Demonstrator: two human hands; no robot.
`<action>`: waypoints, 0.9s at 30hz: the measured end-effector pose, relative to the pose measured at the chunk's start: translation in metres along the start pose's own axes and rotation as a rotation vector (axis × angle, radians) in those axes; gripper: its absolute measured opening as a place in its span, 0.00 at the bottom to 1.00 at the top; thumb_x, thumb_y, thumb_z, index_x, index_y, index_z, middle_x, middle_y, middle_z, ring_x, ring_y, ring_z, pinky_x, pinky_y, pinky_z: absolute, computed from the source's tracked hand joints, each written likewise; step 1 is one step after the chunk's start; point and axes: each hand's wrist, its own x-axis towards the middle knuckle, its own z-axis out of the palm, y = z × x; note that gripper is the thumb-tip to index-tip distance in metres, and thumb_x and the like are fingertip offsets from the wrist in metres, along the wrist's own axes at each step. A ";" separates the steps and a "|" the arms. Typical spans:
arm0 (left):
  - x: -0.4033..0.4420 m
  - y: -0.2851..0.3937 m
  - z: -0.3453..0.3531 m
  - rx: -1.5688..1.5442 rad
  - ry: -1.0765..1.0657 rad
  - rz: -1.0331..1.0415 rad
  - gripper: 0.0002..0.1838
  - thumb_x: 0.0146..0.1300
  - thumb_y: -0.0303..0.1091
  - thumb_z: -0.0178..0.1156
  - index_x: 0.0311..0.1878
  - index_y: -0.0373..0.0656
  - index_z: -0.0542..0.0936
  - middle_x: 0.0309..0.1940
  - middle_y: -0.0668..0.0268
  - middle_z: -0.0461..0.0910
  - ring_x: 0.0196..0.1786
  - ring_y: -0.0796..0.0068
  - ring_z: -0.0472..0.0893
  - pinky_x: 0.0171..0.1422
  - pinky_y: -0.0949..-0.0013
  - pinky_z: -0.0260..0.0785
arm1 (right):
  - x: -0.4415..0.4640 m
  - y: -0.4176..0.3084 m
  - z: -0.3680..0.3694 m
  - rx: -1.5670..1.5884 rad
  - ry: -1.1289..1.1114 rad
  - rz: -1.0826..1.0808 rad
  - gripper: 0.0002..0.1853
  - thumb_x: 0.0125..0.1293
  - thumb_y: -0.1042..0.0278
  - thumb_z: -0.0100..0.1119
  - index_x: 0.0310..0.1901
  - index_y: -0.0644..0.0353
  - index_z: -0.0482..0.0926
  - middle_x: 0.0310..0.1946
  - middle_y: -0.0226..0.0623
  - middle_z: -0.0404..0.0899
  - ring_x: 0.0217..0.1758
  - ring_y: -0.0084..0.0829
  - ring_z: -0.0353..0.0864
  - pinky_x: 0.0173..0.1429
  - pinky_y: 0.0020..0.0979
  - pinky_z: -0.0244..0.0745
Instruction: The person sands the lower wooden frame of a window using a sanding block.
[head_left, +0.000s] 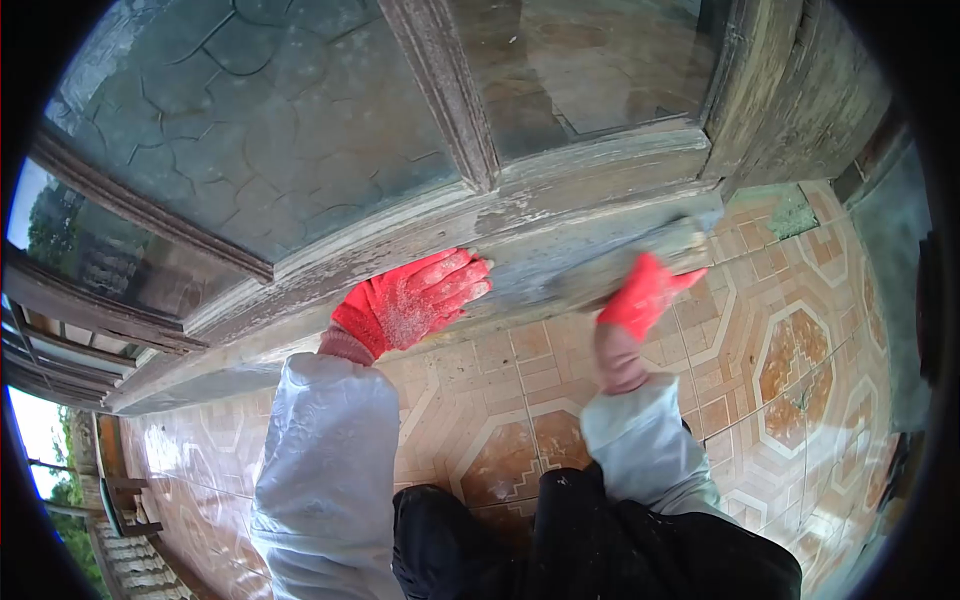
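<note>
My left hand (418, 300), in a red glove dusted with pale powder, lies flat with its fingers stretched over the weathered lower rail (380, 248) of a glazed wooden frame. To the right, my right hand (645, 300), also in a red glove, is smeared by motion beside the lower face of that rail. Its fingers seem closed around a brownish thing (625, 268) too blurred to make out. Paint on the wood is worn and flaking, with a grey-blue patch (540, 265) between the two hands.
Glass panes (300, 130) fill the frame above, split by wooden bars (445, 90). Patterned tiles (510, 370) cover the floor below. A wooden post (800, 110) stands at the upper right. A balustrade (135, 560) shows at the lower left.
</note>
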 end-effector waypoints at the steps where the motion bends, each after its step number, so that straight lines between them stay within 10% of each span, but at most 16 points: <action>1: 0.000 -0.005 -0.001 0.048 -0.003 0.010 0.28 0.68 0.43 0.53 0.71 0.49 0.66 0.72 0.66 0.63 0.73 0.64 0.62 0.80 0.60 0.52 | 0.026 0.029 -0.008 0.040 -0.034 -0.012 0.45 0.62 0.59 0.61 0.74 0.61 0.46 0.66 0.43 0.60 0.64 0.35 0.67 0.68 0.41 0.63; 5: -0.007 -0.018 -0.004 0.052 -0.008 0.003 0.28 0.68 0.43 0.54 0.70 0.48 0.68 0.72 0.66 0.63 0.73 0.64 0.62 0.79 0.61 0.52 | 0.073 0.065 -0.012 0.622 0.106 0.383 0.40 0.62 0.66 0.56 0.72 0.55 0.47 0.52 0.42 0.71 0.52 0.37 0.74 0.55 0.42 0.73; 12: -0.005 -0.018 -0.005 0.064 0.010 0.000 0.28 0.67 0.42 0.55 0.69 0.48 0.68 0.71 0.66 0.64 0.73 0.65 0.63 0.79 0.62 0.54 | -0.057 -0.023 0.050 -0.093 0.036 0.261 0.56 0.54 0.73 0.63 0.76 0.52 0.31 0.51 0.46 0.71 0.49 0.38 0.75 0.56 0.44 0.72; 16: -0.004 -0.020 -0.007 0.114 -0.035 0.018 0.28 0.67 0.42 0.54 0.70 0.49 0.68 0.72 0.67 0.64 0.73 0.65 0.62 0.79 0.62 0.53 | 0.054 0.066 -0.009 -0.129 -0.147 -0.265 0.42 0.62 0.67 0.59 0.73 0.58 0.45 0.61 0.41 0.65 0.59 0.34 0.69 0.66 0.38 0.64; 18: -0.006 -0.018 -0.006 0.065 -0.018 -0.004 0.28 0.68 0.42 0.52 0.71 0.50 0.67 0.72 0.68 0.63 0.74 0.66 0.61 0.80 0.62 0.51 | 0.087 0.062 -0.015 0.585 0.144 0.440 0.40 0.64 0.61 0.57 0.72 0.58 0.47 0.58 0.40 0.66 0.56 0.35 0.70 0.65 0.40 0.66; 27: -0.005 -0.017 -0.006 0.180 -0.039 0.013 0.29 0.68 0.45 0.52 0.71 0.50 0.66 0.73 0.69 0.61 0.74 0.67 0.60 0.81 0.61 0.50 | -0.034 -0.031 0.049 0.026 0.113 0.138 0.51 0.57 0.74 0.62 0.76 0.61 0.38 0.66 0.45 0.61 0.61 0.34 0.68 0.67 0.35 0.62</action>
